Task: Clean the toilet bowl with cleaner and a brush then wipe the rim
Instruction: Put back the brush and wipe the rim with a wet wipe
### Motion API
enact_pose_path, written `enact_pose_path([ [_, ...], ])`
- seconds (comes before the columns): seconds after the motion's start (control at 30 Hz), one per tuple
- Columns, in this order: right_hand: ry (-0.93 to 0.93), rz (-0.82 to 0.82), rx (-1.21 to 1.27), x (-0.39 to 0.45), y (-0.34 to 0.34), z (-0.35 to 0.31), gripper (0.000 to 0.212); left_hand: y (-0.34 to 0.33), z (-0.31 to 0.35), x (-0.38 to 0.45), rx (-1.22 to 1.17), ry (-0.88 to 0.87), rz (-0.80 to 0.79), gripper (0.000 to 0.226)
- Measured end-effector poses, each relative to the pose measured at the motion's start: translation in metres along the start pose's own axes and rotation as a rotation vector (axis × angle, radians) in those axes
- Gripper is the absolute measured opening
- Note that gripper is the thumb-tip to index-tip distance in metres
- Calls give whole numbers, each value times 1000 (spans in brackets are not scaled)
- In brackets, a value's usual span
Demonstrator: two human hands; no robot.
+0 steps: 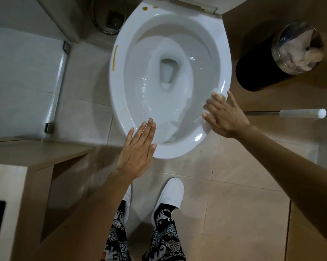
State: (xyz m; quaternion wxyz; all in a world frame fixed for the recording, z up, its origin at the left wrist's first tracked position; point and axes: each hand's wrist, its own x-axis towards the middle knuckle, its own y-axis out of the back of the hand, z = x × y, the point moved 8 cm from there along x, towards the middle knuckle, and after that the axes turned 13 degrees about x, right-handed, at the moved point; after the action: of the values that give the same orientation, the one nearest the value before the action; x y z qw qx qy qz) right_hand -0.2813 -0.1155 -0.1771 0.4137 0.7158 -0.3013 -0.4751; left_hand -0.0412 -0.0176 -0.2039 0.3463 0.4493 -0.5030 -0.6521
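The white toilet bowl [223, 59] stands open below me, lid up. Brownish-yellow stains mark its rim: a long streak [114, 57] on the left side and two spots [145, 8] at the back left. My right hand [225, 113] lies flat with straight fingers on the rim's right front, pressing a small white tissue wad [215, 90] that peeks out under the fingertips. My left hand [138, 147] hovers flat with straight fingers over the rim's front left edge and holds nothing. A brush handle [302, 113], white-tipped, sticks out behind my right hand.
A black waste bin [257, 70] with crumpled tissue inside stands right of the bowl. A wooden counter [27, 157] is at the left front. A floor drain [115, 19] and a metal hose [96, 21] lie at the back left. My white slippers [170, 194] stand on the tiled floor.
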Motion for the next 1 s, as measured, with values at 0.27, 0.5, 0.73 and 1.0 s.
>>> enact_pose_path([
  [0.27,46,-70,85,-28,-35,-54,81,-2,0,0,12,2,-21,57],
  [0.5,61,-55,54,-24,-28,-46,77,-1,1,0,14,0,-30,58],
  [0.73,19,-73,189,-42,-45,-91,79,-2,0,1,23,1,-32,57],
  [1.0,20,-42,225,-45,-41,-90,82,-2,0,1,39,-9,-50,58],
])
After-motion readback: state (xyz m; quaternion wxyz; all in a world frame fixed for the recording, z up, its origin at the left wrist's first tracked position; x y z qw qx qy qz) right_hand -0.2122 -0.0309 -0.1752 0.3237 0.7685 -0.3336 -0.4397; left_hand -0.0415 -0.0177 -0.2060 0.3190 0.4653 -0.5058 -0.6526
